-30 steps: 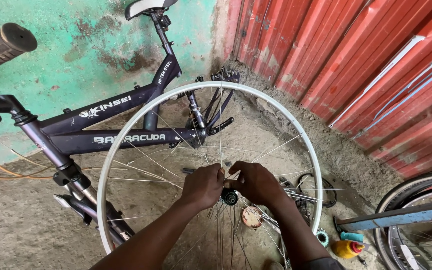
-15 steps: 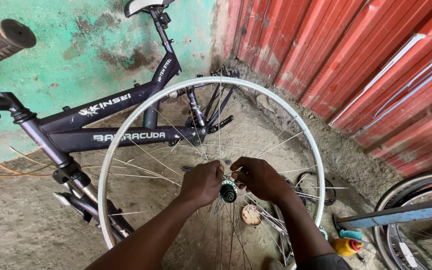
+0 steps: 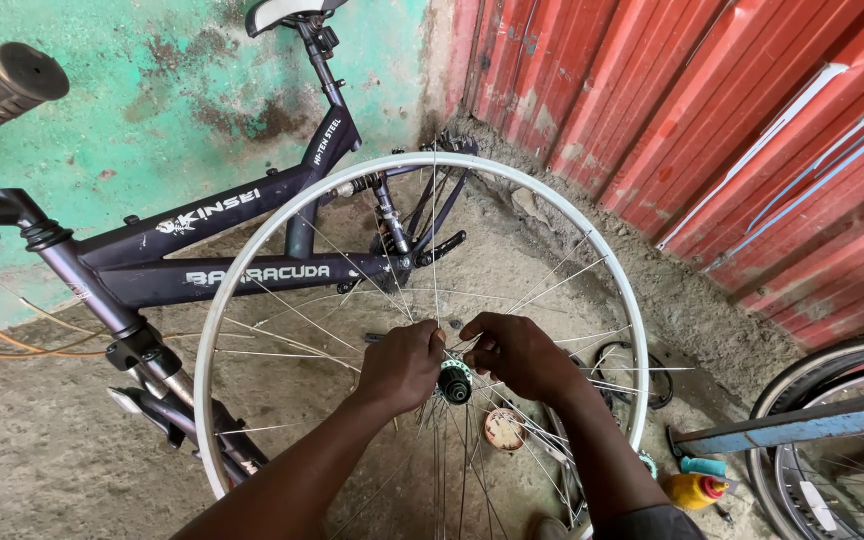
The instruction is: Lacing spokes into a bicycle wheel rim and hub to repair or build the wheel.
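Silver wheel rim is held upright at centre frame, its hub just below both hands. The left hand and right hand are closed narrowly, fingertips pinched on thin spokes above the hub. Several spokes hang loose and splayed (unseated at the rim); one could likely slip, bend or prick a finger if tension is misjudged. White lettering is noted on the dark bicycle frame, left of centre. A yellow bottle with red cap lies lower right; a small round tin sits below the hub.
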